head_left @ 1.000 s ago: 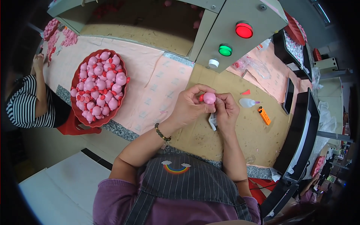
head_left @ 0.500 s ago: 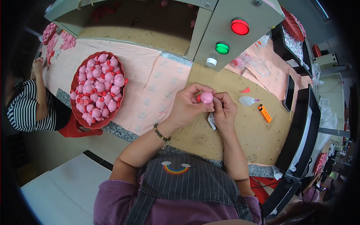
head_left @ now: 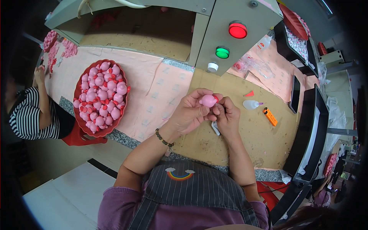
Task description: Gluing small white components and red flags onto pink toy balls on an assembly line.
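A brown board (head_left: 253, 142) was seen below the fingers (head_left: 199, 111); a pink figure (head_left: 207, 101) was pinched by the left hand (head_left: 187, 114); the right hand's (head_left: 229, 119) hold could not be told.

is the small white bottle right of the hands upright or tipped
Tipped on its side: the bottle lies lengthwise on the brown surface, its thin tip pointing right.

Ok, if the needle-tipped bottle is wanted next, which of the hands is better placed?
Likely the right hand: the needle-tipped bottle lies just to its right, with nothing visible between. The left hand is farther away and grips the pink figurine.
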The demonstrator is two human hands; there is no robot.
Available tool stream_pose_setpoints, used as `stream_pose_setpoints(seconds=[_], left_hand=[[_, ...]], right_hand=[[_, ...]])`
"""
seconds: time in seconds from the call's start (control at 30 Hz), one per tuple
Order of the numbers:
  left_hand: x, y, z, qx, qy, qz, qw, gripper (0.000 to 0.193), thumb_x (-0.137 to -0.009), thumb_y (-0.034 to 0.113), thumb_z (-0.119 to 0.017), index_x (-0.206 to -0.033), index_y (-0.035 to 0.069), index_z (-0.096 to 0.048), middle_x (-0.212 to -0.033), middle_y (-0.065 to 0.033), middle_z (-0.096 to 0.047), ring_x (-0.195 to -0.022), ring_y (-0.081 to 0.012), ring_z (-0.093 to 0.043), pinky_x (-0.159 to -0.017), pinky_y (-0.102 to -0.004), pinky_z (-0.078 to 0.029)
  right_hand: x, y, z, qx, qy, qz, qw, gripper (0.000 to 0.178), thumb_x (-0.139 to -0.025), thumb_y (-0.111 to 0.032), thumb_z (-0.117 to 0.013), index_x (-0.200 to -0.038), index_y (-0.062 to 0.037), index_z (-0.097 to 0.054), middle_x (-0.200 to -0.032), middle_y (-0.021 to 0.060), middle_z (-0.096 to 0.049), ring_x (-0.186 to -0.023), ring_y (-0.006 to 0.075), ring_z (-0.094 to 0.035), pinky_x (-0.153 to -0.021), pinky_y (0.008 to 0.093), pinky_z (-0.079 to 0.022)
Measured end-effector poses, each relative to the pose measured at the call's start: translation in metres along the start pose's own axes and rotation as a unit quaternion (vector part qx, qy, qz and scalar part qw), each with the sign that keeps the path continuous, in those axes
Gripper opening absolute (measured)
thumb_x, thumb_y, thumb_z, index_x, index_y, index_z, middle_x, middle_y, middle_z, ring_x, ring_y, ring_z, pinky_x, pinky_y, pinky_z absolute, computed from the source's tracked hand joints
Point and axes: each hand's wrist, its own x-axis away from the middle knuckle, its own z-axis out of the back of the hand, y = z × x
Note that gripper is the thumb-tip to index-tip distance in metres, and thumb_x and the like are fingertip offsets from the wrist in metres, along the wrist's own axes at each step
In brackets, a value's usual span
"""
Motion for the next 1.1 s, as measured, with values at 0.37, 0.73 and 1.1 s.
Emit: stream_pose_setpoints(seconds=[0.37,0.73,1.1], left_hand=[[0.001,0.003,0.003,0.023,-0.008,0.017,1.0,0.038,-0.087,0.007,-0.055,-0.124,0.009,-0.045,-0.123,-0.0181,-0.05,-0.09,-0.0207,-0.059,-0.071,-0.029,-0.055],[0.002,0.002,0.0,0.062,0.021,0.016,0.998,0.036,-0.085,0.004,-0.057,-0.121,0.005,-0.048,-0.11,-0.0155,-0.058,-0.08,-0.0178,-0.061,-0.064,-0.0291,-0.056],[-0.001,0.006,-0.012,-0.271,0.144,-0.05,0.95,0.031,-0.081,-0.002,-0.06,-0.112,-0.002,-0.053,-0.094,-0.0065,-0.059,-0.073,-0.01,-0.057,-0.066,-0.0223,-0.049]], right_hand=[[-0.002,0.003,-0.002,0.01,0.013,-0.008,1.0,0.006,-0.084,0.005,-0.051,-0.083,0.0004,-0.055,-0.073,0.0061,-0.059,-0.065,0.0101,-0.053,-0.059,0.0232,-0.044],[0.001,-0.002,0.001,-0.022,0.041,-0.002,0.999,0.004,-0.08,0.004,-0.056,-0.082,0.0002,-0.058,-0.064,0.0095,-0.057,-0.055,0.0148,-0.055,-0.051,0.0251,-0.042],[-0.004,0.004,0.014,0.17,-0.002,0.134,0.976,0.01,-0.078,0.008,-0.055,-0.084,0.001,-0.059,-0.065,0.008,-0.057,-0.057,0.0171,-0.055,-0.053,0.0262,-0.043]])
